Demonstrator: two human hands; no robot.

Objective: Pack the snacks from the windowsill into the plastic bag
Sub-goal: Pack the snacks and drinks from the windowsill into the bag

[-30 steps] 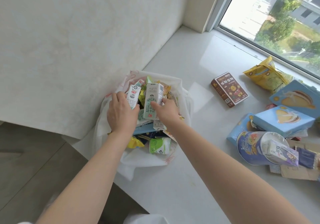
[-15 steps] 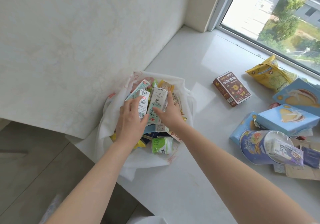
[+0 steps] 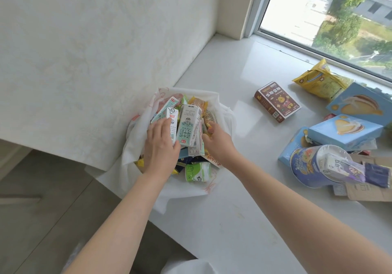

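Observation:
A white plastic bag [image 3: 132, 146] sits open at the windowsill's left end, stuffed with snacks and cartons. My left hand [image 3: 159, 148] reaches into it and grips a small white milk carton with a red label [image 3: 172, 120]. Just to its right stands a tall green-and-white milk carton [image 3: 187, 125]. My right hand [image 3: 219, 143] curls its fingers round the right side of that carton; its fingertips are hidden among the packs. A green-and-white cup [image 3: 198, 172] lies in the bag's near side.
On the white windowsill [image 3: 233, 220] to the right lie a brown box [image 3: 276, 101], a yellow snack bag [image 3: 320, 80], two blue cake boxes [image 3: 345, 131], and a round blue tub [image 3: 307, 167] with small packs. A wall stands left, the window at the back.
Both hands have pushed the two cartons lower into the bag. The right hand slid from the tall carton's front to its lower right side.

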